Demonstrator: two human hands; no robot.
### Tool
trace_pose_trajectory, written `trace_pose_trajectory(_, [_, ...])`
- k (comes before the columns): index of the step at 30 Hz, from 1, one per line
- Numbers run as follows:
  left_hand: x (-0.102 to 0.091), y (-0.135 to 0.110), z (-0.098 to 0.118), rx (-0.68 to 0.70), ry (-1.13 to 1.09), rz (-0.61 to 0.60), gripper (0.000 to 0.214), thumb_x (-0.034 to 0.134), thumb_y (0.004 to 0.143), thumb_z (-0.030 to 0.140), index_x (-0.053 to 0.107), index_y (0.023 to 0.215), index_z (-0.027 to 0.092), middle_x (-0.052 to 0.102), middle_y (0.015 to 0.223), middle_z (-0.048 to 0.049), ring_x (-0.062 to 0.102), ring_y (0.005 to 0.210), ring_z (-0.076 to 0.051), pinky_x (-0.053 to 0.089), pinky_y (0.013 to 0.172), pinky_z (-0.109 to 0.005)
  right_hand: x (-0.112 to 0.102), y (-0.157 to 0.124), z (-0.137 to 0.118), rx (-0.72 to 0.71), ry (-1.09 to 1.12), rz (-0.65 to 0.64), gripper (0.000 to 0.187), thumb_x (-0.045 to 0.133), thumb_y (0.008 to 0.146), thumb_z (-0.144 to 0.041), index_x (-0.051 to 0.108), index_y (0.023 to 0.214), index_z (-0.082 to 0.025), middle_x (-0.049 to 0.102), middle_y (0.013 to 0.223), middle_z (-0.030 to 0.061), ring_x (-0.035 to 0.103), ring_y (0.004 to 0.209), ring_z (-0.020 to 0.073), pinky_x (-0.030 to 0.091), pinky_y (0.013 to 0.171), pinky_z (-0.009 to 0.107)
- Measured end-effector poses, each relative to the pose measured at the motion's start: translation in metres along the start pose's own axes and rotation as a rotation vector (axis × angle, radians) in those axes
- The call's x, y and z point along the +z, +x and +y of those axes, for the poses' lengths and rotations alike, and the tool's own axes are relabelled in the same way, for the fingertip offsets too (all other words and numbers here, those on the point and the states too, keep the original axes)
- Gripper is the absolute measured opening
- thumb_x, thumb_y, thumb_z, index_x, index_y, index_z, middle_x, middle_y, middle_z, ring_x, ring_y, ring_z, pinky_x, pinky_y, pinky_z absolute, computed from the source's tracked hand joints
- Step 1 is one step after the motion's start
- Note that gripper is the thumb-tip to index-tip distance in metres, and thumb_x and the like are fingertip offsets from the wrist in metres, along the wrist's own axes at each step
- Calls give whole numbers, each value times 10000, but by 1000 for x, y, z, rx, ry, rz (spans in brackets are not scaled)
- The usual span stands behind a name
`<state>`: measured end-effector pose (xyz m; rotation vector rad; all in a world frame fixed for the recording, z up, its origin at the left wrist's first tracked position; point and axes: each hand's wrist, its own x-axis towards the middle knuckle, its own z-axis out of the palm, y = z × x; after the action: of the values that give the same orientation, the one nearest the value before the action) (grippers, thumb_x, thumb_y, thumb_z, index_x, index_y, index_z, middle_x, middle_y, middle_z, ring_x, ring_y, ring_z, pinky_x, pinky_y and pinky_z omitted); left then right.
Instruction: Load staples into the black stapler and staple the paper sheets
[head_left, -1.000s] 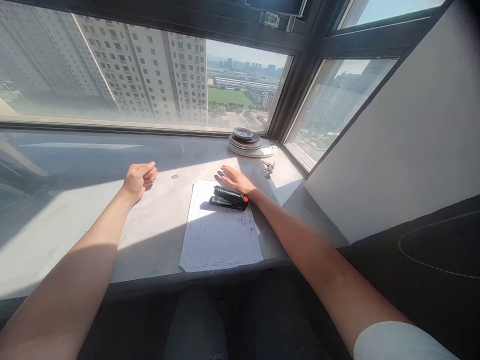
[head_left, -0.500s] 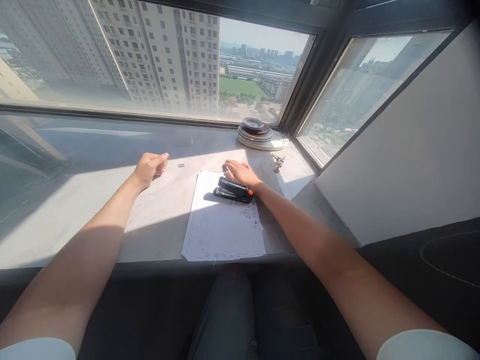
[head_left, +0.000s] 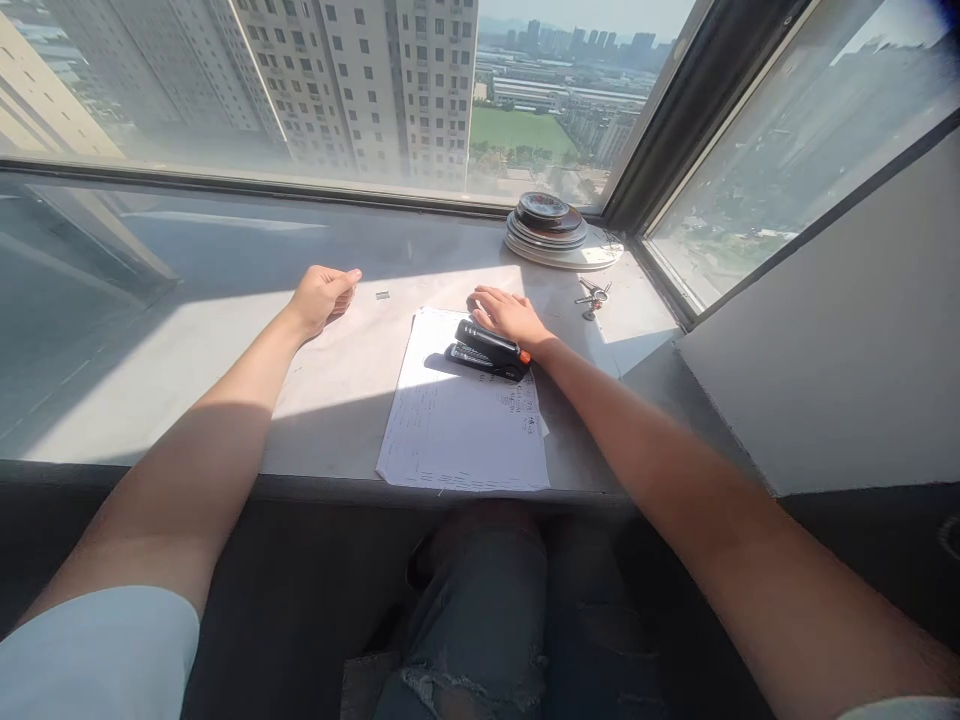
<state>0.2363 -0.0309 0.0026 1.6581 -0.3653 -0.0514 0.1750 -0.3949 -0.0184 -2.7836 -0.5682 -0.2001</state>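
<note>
A black stapler with an orange end lies on a stack of printed paper sheets on the grey window sill. My right hand lies flat at the top edge of the sheets, just behind the stapler, fingers stretched out. My left hand rests on the sill to the left of the paper, curled into a loose fist with nothing visible in it. A small staple lies on the sill just right of that hand.
A stack of plates stands in the far right corner of the sill, with a bunch of keys beside it. Windows run behind and to the right. A white wall closes the right side. My knees are below the sill edge.
The camera has tilted down and moved closer, so everything sits higher in view. Both hands keep their places relative to the paper and stapler.
</note>
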Motion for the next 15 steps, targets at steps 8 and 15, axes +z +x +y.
trace_pose_trajectory(8, [7,1,2,-151,-137,114,561,808,899,238,285,695,251,246,553,83,198,461,-61,99,472,-232,-6,0,1,-1,72,13,364,426,1069,-396,651,1323,-266,588,1562,101,528,1420,360,407,1119,632])
trace_pose_trajectory(15, [13,-8,2,-7,60,17,571,779,928,367,297,647,248,218,555,77,151,487,-68,99,486,-252,-4,-2,1,12,138,41,327,482,1051,-421,672,1273,-273,664,1457,80,587,1356,351,427,1125,641])
